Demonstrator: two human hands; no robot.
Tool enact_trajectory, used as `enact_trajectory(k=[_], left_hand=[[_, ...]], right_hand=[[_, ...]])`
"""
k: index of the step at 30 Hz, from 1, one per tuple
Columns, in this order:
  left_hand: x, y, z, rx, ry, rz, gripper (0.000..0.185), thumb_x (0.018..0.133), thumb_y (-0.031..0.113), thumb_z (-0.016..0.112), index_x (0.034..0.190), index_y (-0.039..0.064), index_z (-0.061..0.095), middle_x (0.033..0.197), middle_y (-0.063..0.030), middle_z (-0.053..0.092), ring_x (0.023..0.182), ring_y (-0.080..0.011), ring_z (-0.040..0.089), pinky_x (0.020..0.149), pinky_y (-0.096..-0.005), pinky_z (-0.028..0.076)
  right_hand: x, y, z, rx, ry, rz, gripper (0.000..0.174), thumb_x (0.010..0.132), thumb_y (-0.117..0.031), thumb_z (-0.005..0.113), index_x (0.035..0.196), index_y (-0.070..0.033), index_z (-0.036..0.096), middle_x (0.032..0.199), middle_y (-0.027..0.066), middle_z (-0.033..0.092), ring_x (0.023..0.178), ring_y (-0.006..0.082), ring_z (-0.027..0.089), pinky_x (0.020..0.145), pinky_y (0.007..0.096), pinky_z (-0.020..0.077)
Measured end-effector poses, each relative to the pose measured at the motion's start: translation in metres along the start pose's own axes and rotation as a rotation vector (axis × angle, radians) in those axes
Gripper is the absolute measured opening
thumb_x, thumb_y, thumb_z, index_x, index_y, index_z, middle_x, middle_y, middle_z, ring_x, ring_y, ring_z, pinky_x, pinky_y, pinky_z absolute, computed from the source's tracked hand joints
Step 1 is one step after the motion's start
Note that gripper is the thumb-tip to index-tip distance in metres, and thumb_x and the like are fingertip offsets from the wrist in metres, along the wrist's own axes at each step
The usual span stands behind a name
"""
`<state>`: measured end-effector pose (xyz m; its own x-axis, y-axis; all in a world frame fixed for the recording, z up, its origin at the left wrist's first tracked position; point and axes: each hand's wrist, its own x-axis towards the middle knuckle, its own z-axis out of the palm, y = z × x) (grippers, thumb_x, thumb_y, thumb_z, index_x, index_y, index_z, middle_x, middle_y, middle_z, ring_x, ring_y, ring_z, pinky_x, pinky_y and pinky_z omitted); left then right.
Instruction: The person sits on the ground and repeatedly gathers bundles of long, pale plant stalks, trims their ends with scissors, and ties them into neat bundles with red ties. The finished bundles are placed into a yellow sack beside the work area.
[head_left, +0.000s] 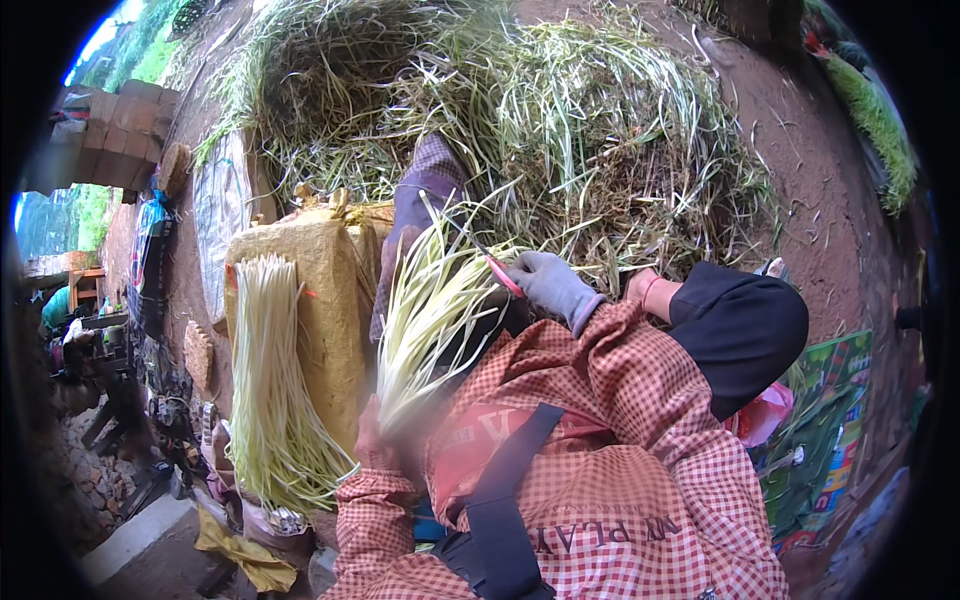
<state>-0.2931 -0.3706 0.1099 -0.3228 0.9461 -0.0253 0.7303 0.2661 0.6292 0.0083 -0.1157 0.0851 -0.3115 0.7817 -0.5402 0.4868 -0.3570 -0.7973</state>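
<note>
My left hand (375, 439), bare and partly blurred, grips the lower end of a bunch of pale yellow-green leafy stalks (431, 315). The stalks fan out upward and to the right across my lap. My right hand (549, 283), in a grey glove, is closed on the pink-red handle of scissors (504, 276), whose dark blades point up and left over the tips of the bunch. To the left, a neat bundle of similar long stalks (270, 375) lies over a yellow woven-sack block (337, 315), its loose ends hanging down towards me.
A large heap of green and dried stalks (555, 127) spreads over the soil ahead. A white sack (223, 210) lies at left, near a broken brown piece (198, 355). A yellow cloth (247, 555) is at lower left. A green printed sheet (817, 442) and pink plastic bag (761, 412) lie at right.
</note>
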Motion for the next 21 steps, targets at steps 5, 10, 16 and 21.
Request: enact_trajectory(k=[5, 10, 16, 21], left_hand=[[-0.010, 0.000, 0.002, 0.001, -0.003, -0.030, 0.037, 0.095, 0.011, 0.055, 0.130, 0.001, 0.053, 0.120, -0.0186, 0.061, 0.106, -0.0285, 0.062, 0.090, -0.0359, 0.049], [-0.022, -0.002, 0.005, -0.003, -0.019, -0.056, 0.036, 0.095, 0.011, 0.055, 0.130, 0.001, 0.053, 0.119, -0.0183, 0.061, 0.105, -0.0281, 0.062, 0.089, -0.0356, 0.049], [-0.029, -0.003, 0.005, -0.006, -0.017, -0.065, 0.036, 0.095, 0.012, 0.055, 0.129, 0.001, 0.054, 0.118, -0.0180, 0.062, 0.104, -0.0275, 0.062, 0.088, -0.0354, 0.049], [-0.036, -0.003, 0.003, -0.005, -0.012, -0.080, 0.035, 0.095, 0.012, 0.055, 0.128, 0.001, 0.054, 0.117, -0.0176, 0.062, 0.103, -0.0271, 0.062, 0.087, -0.0351, 0.049]], right_hand=[[-0.015, 0.005, -0.016, 0.303, 0.114, 0.032, 0.017, 0.093, -0.019, 0.061, 0.098, -0.004, 0.066, 0.080, 0.0055, 0.067, 0.069, 0.0142, 0.058, 0.064, 0.0254, 0.0468], [-0.073, 0.022, -0.038, 0.310, 0.152, 0.021, 0.020, 0.094, -0.020, 0.058, 0.096, 0.000, 0.062, 0.074, 0.0047, 0.061, 0.065, 0.0103, 0.052, 0.061, 0.0259, 0.0457], [-0.145, 0.033, -0.029, 0.159, -0.010, 0.033, 0.026, 0.089, -0.025, 0.063, 0.097, 0.000, 0.060, 0.074, 0.0071, 0.059, 0.067, 0.0122, 0.053, 0.064, 0.0283, 0.0460], [-0.175, 0.030, -0.029, 0.030, -0.072, 0.056, 0.032, 0.083, -0.027, 0.069, 0.099, 0.000, 0.058, 0.077, 0.0110, 0.062, 0.070, 0.0155, 0.057, 0.068, 0.0311, 0.0473]])
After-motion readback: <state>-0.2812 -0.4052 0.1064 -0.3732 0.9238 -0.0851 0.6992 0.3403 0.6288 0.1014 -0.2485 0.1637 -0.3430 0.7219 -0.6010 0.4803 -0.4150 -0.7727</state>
